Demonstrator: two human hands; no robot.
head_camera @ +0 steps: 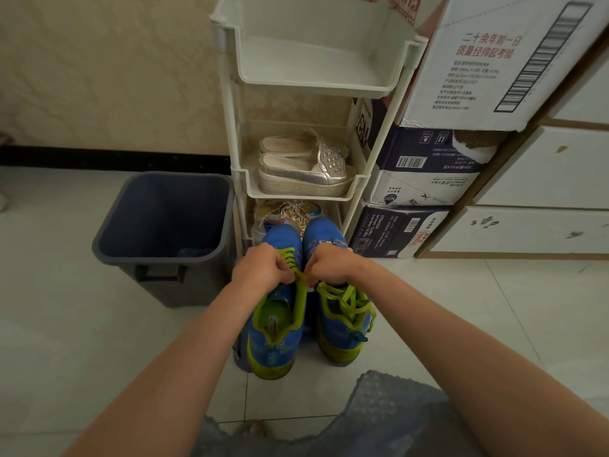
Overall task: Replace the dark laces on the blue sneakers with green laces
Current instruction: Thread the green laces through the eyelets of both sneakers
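Note:
Two blue sneakers with yellow-green trim stand side by side on the tiled floor, toes pointing away from me. The left sneaker (pixel 275 328) carries a green lace (pixel 298 275) through its front eyelets. My left hand (pixel 263 267) and my right hand (pixel 329 263) both pinch this lace over the left sneaker's tongue, fingers curled. The right sneaker (pixel 342 324) has a green lace (pixel 346 300) threaded and lying in loose loops over its opening. No dark lace is in sight.
A dark grey bin (pixel 164 222) stands left of the sneakers. Right behind them is a white tiered shoe rack (pixel 313 84) holding silver slip-ons (pixel 303 169) and a glittery shoe. Stacked cartons (pixel 418 179) and white drawers (pixel 540 192) fill the right.

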